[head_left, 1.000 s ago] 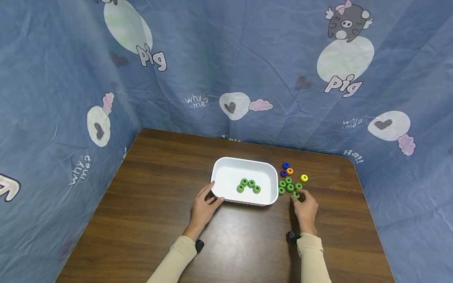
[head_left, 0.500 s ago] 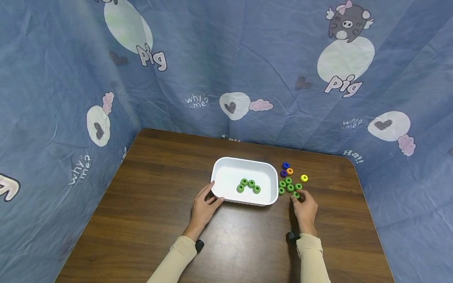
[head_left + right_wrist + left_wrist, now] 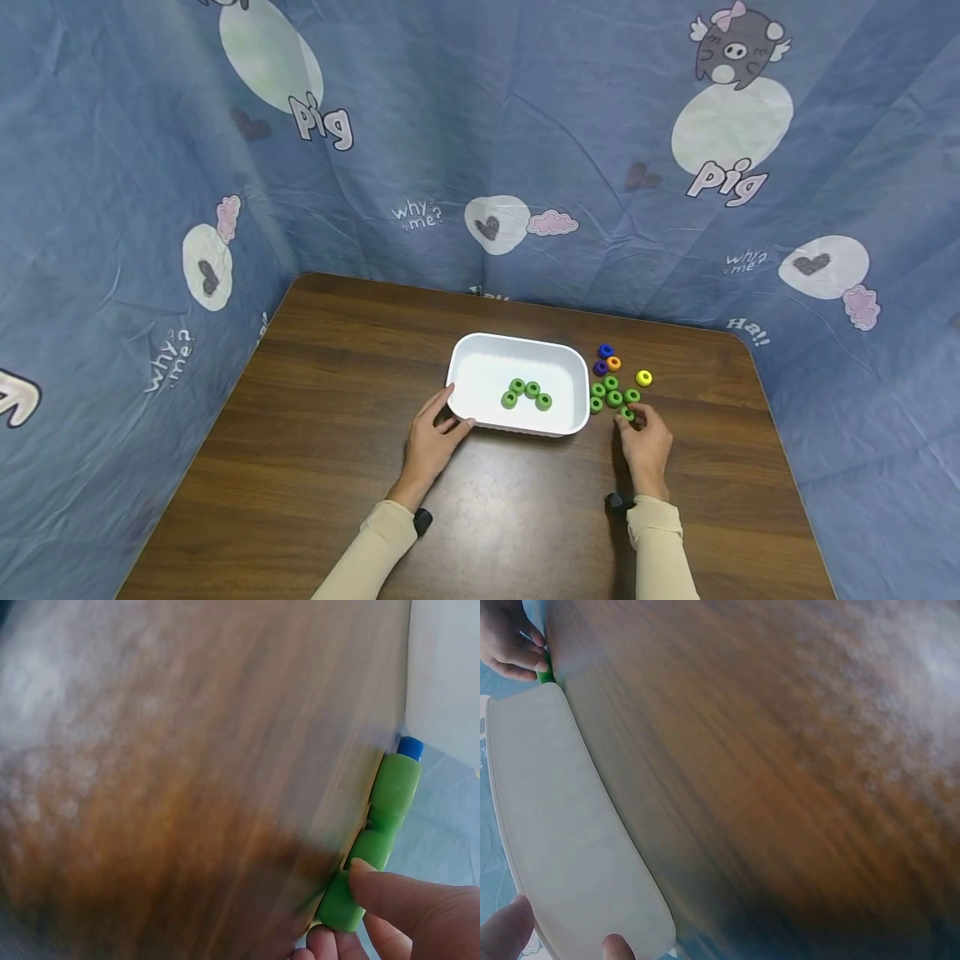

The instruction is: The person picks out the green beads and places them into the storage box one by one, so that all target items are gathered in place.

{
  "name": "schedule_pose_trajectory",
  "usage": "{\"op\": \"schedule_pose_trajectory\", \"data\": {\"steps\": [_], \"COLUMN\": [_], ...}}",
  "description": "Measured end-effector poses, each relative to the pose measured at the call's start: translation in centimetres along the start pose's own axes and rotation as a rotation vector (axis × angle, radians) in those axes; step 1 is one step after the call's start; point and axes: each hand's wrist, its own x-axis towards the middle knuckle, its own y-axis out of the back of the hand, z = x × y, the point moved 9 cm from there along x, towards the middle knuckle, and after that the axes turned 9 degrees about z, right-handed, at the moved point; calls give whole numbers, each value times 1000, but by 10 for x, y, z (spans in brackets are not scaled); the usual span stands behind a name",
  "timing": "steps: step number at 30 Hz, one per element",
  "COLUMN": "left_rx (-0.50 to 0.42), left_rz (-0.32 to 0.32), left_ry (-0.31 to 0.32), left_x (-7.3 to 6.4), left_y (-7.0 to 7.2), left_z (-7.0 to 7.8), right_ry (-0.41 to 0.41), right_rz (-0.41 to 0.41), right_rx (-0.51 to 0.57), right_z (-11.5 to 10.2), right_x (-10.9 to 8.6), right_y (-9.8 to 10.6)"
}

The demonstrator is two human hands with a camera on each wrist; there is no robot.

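A white rectangular tray [image 3: 487, 358] stands mid-table, with several green beads [image 3: 532, 389] inside it, round and with a centre hole. My left hand [image 3: 429, 442] rests at the tray's near left corner, thumb on the near side and fingers along the left side. In the left wrist view its fingertips [image 3: 618, 948] touch the outer wall. Right of the tray, my right hand [image 3: 649, 442] pinches a green bead [image 3: 341, 906] between thumb and fingers, low at the table. Other green beads [image 3: 614, 398] lie just beyond it; the row overlaps in the right wrist view.
Behind the green beads lie two blue or purple beads [image 3: 606, 351] and an orange bead [image 3: 613, 364]. A yellow bead [image 3: 643, 378] sits a little apart to the right. The brown wooden table [image 3: 337, 358] ends at a blue patterned cloth [image 3: 390, 167] at the back and sides.
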Motion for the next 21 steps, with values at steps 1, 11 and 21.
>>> {"op": "schedule_pose_trajectory", "data": {"steps": [1,11,21], "left_rx": [1,-1,6], "left_rz": [0,4,2], "left_ry": [-2,-5,-11], "left_x": [0,-1,-1], "left_y": [0,1,1], "left_z": [0,0,0], "right_ry": [-1,-18,-15], "right_rz": [0,-4,-18], "right_rx": [0,0,1], "right_z": [0,0,-1], "right_x": [0,-4,-4], "right_y": [0,0,0]}}
